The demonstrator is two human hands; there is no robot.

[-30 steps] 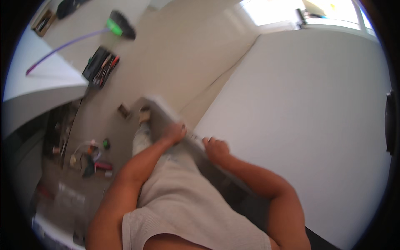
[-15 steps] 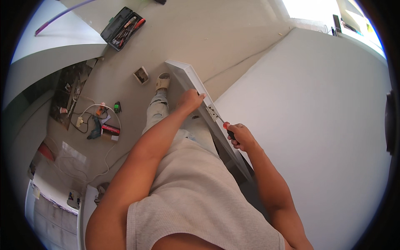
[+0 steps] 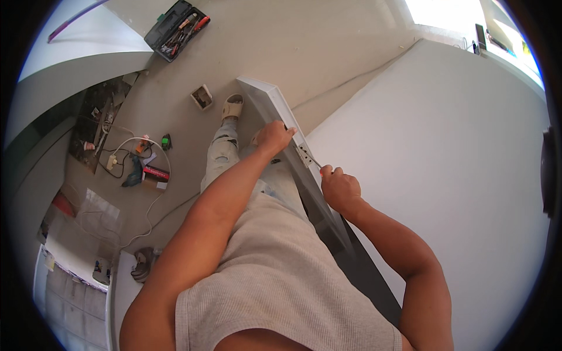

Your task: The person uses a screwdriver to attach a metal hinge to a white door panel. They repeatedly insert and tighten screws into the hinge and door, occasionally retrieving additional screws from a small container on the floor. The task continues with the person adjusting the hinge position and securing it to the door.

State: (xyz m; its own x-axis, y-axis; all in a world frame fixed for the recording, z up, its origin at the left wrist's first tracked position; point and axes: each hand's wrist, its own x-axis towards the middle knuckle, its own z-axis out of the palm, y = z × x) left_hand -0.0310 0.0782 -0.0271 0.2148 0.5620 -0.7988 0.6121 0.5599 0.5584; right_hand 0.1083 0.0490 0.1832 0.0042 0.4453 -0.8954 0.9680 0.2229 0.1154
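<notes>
A white door-like panel stands on edge, slanting past my legs. My left hand is closed over its upper edge, the thumb lying along the rim. Farther down that edge sits a small metal fitting with dark holes or screws. My right hand is wrapped round a screwdriver, whose thin shaft points at the fitting. Fingers cover most of the handle, and only a bit of red shows. Whether the tip touches a screw is too small to tell.
A broad white surface fills the right side. An opened toolbox lies on the floor far left, with a small box nearer. Left of my legs are a drill, a red box, a green-black tool and loose cables.
My right hand has rolled over the screwdriver, so its back now faces up and the black handle is covered. My right elbow has swung outward. My left hand keeps its hold on the panel.
</notes>
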